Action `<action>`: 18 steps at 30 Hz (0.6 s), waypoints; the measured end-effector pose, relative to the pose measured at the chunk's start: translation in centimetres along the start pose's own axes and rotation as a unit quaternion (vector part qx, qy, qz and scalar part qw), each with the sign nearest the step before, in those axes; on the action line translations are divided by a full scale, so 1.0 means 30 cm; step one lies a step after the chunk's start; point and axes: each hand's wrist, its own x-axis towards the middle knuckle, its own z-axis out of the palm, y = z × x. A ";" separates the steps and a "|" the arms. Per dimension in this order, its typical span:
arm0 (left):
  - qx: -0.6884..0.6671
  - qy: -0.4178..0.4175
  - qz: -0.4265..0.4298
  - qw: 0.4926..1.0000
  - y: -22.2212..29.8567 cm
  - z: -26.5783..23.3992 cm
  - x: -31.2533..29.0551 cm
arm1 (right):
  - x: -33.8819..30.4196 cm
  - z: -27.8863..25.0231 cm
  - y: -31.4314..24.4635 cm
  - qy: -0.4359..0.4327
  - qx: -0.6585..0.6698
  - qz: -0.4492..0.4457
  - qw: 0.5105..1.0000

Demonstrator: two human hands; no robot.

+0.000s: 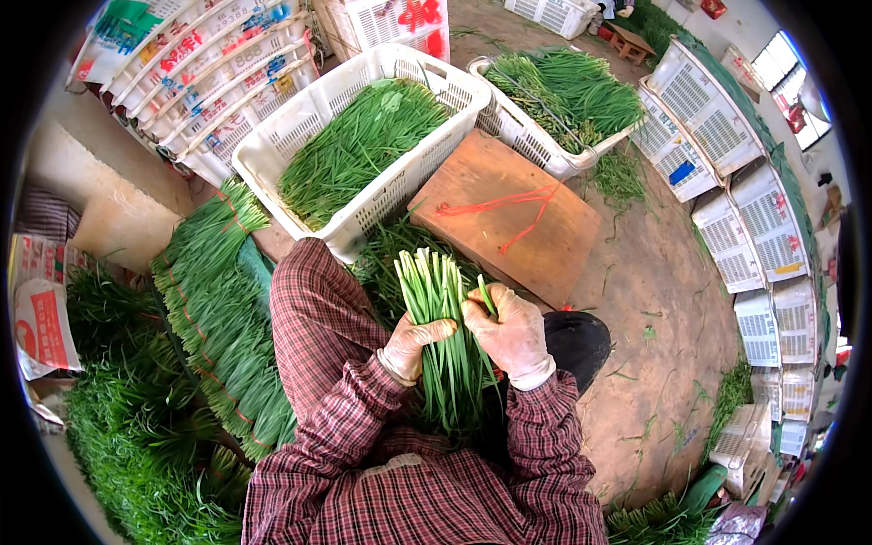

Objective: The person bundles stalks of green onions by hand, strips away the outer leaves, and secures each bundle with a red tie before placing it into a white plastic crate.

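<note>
- Seated person in a checked red shirt, both hands raised over the lap, thin pale gloves on.
- Left hand (418,347) curled around a bunch of green stalks (459,363), thumb laid across its front.
- Right hand (510,334) just beside it, thumb and forefinger pinching a single stalk (488,298); from here I can't make out whether its lower fingers also press on the bunch.
- Bunch sits between the two hands, above the lap; pale cut ends point away from the body, leaves hang back toward it.
- Beyond the hands, a wooden block (472,183), red string (502,247) lying loose across its top.
- Left of the block, a white crate (418,165) with greens (363,145) heaped inside.
- Past the block, a second white crate (536,150), also loaded with greens.
- By the person's left knee (313,291), a long row of bundled greens (213,318), red ties showing along it; farther left, a loose dark-green pile (136,445).
- White crates stacked at upper left (209,82), more along the right side (708,100).
- Brown floor (654,363) strewn with stray leaves.
</note>
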 end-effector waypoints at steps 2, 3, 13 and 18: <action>0.008 0.004 0.001 1.000 0.008 0.015 -0.007 | 0.009 0.007 0.006 0.029 0.049 0.001 0.998; 0.000 0.003 -0.004 1.000 0.005 0.018 -0.007 | 0.018 0.009 0.010 0.034 0.055 -0.006 0.998; 0.000 0.020 -0.002 1.000 0.011 0.053 -0.017 | 0.047 0.012 0.046 0.024 -0.028 -0.096 0.995; 0.034 -0.001 -0.019 0.999 0.005 0.037 -0.016 | 0.111 -0.047 0.008 0.027 -0.026 -0.142 0.989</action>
